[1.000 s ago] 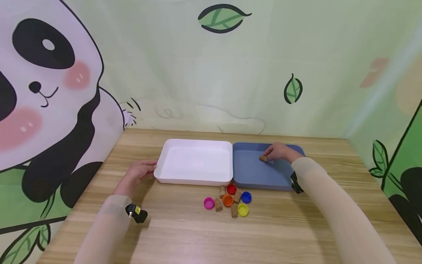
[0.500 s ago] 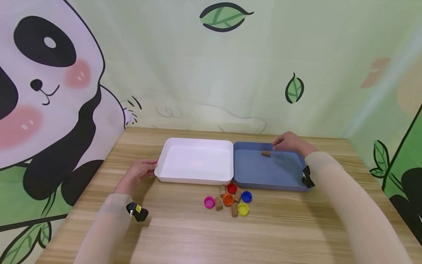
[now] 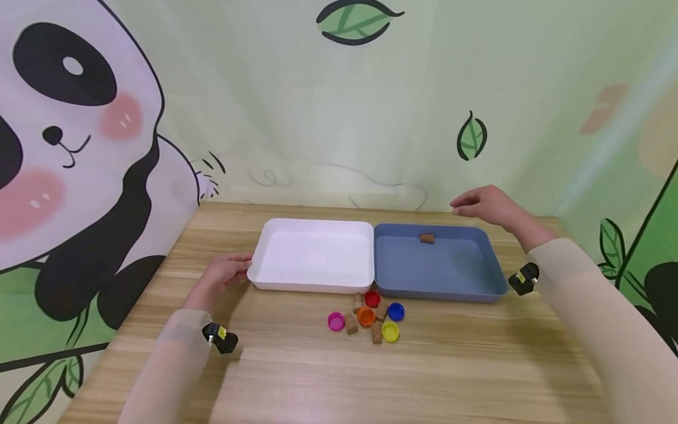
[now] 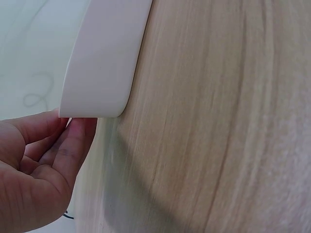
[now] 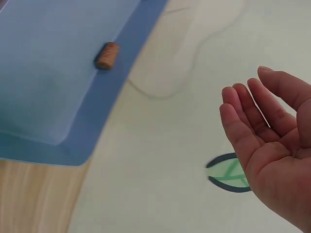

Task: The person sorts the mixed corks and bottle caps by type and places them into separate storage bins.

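In the head view my left hand (image 3: 218, 277) is at the left end of a white tray (image 3: 312, 288). The left wrist view has its fingertips (image 4: 77, 127) touching the tray's end wall, not wrapped round it. My right hand (image 3: 489, 206) is raised above the far right corner of a blue tray (image 3: 439, 277), holding nothing. Its fingers (image 5: 238, 128) are gently bent and apart from the thumb in the right wrist view. One brown cork (image 3: 426, 238) lies on its side inside the blue tray, by the far wall.
In front of the trays, a cluster on the wooden table (image 3: 286, 371) holds several corks (image 3: 376, 333) and round caps: red (image 3: 372, 299), orange (image 3: 366, 317), blue (image 3: 396, 311), yellow (image 3: 391, 331) and pink (image 3: 336, 321). Behind the table hangs a panda-print backdrop (image 3: 275, 106).
My right hand has let go of the cork and risen away to the right. The cork has rolled to the blue tray's far wall. My left hand has stayed at the white tray.
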Tool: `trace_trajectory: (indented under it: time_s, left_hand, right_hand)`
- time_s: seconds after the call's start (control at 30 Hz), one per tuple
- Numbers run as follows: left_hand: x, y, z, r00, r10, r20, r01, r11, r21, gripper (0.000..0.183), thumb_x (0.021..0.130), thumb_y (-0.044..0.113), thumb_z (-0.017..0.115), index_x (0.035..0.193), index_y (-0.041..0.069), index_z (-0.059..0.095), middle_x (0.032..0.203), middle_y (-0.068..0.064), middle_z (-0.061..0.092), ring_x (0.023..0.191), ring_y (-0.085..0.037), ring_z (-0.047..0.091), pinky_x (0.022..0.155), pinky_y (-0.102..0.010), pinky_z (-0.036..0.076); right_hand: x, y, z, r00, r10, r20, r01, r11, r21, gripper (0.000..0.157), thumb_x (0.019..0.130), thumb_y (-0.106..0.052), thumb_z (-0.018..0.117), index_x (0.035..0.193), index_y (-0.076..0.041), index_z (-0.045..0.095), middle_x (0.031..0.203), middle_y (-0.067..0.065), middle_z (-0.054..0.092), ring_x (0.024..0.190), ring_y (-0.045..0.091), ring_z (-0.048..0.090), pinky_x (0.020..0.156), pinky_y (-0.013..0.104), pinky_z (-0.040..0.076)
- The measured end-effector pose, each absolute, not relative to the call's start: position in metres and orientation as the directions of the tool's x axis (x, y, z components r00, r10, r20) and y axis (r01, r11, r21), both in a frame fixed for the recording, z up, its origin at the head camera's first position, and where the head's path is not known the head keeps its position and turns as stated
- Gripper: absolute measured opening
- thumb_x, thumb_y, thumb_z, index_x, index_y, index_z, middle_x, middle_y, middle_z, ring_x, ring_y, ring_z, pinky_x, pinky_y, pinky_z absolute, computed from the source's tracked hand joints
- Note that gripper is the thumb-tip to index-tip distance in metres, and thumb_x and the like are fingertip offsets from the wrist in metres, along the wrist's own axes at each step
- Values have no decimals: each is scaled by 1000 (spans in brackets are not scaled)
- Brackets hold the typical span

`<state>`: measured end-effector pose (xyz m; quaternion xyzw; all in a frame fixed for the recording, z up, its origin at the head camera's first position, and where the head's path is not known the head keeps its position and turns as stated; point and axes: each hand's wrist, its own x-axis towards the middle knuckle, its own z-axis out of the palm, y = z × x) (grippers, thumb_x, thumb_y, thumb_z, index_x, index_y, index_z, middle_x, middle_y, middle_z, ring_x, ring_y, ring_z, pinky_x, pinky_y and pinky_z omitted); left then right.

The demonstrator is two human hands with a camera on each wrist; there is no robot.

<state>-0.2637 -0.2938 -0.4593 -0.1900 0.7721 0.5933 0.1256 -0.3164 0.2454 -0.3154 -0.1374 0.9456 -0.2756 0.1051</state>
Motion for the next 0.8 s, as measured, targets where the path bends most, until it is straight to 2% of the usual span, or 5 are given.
trace_trajectory:
  time_s: [0.23, 0.5, 0.8]
  left_hand:
    - [-264, -293, -460, -897, -143, -419, -441, 223, 869, 46, 102, 7, 61, 146, -4, 51, 151, -26, 50, 77, 1, 64, 77, -17, 60]
    - [-263, -292, -457, -886, -154, -437, -463, 237, 854, 47, 102, 9, 61, 147, -2, 52, 153, -25, 49, 81, -1, 64, 99, -30, 59]
    - [-264, -292, -459, -889, -155, -431, -457, 244, 855, 46, 103, 9, 60, 147, -2, 51, 153, -26, 48, 80, 1, 64, 84, -20, 61]
  right_hand:
    - [-295, 248, -305, -946, -310, -100, -199, 793, -575, 44, 105, -27, 59, 138, 2, 60, 139, 29, 60, 128, 44, 57, 110, 61, 47]
    - [-268, 240, -314, -941, -327, -87, -214, 774, -596, 42, 103, -28, 62, 136, -2, 64, 134, 23, 66, 119, 36, 64, 103, 53, 54]
    - [-240, 228, -328, -923, -383, -28, -284, 729, -622, 36, 101, -25, 66, 128, -1, 69, 123, 19, 73, 110, 29, 69, 88, 33, 58]
